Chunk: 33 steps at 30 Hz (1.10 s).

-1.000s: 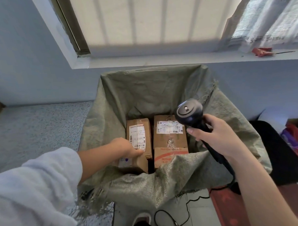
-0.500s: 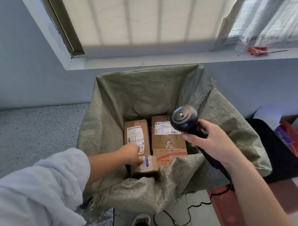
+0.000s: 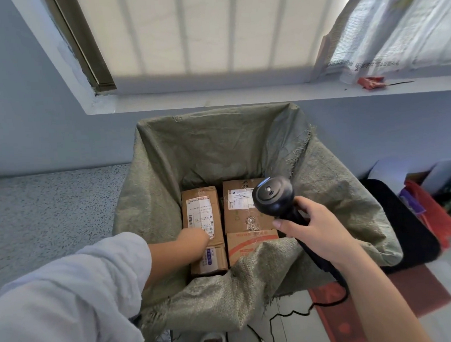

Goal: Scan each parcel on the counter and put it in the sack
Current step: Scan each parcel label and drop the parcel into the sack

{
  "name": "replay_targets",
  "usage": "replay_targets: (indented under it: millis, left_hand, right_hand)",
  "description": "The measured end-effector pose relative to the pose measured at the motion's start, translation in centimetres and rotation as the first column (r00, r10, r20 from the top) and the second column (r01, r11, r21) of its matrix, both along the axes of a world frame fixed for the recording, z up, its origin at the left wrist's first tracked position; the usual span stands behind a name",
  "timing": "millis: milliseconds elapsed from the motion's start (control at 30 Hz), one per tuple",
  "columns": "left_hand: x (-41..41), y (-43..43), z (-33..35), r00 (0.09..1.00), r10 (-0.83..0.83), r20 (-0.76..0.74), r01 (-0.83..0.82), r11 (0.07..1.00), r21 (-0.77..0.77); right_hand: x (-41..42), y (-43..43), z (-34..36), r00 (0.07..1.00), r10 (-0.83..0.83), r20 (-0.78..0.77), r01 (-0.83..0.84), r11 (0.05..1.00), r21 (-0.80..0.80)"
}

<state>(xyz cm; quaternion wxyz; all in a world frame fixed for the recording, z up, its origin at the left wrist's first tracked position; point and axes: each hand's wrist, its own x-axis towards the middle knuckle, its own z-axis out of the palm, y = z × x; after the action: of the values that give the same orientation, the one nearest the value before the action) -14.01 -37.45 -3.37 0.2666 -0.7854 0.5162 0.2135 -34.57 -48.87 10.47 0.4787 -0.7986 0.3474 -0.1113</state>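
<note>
Brown cardboard parcels lie in the green woven sack, beside the speckled grey worktop under a pale window sill. The right grip is clamped round the black handheld scanner. The left grip touches the small labelled parcel; whether it holds it, I cannot tell.

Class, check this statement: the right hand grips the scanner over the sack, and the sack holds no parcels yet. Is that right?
No. The head view shows the right hand gripping the scanner over the sack, but the sack already holds cardboard parcels, with the left hand down among them.
</note>
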Motion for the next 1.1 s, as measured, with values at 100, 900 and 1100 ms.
replay_targets:
  millis: [100, 900, 1100]
  left_hand:
    - [0.0, 0.1, -0.9, 0.998, -0.051, 0.037, 0.049, 0.998, 0.045]
    - [-4.9, 15.9, 15.8, 0.877, 0.416, -0.240, -0.439, 0.491, -0.753]
    - [-5.4, 23.1, 16.0, 0.802, 0.549, -0.236, -0.494, 0.386, -0.779]
  right_hand:
    - [-0.4, 0.5, -0.6, 1.000, -0.018, 0.009, 0.018, 1.000, 0.004]
    - [3.9, 10.6, 2.2, 0.903, 0.430, 0.021, -0.425, 0.899, -0.103]
    - [6.6, 16.4, 3.4, 0.830, 0.557, 0.020, -0.548, 0.823, -0.148]
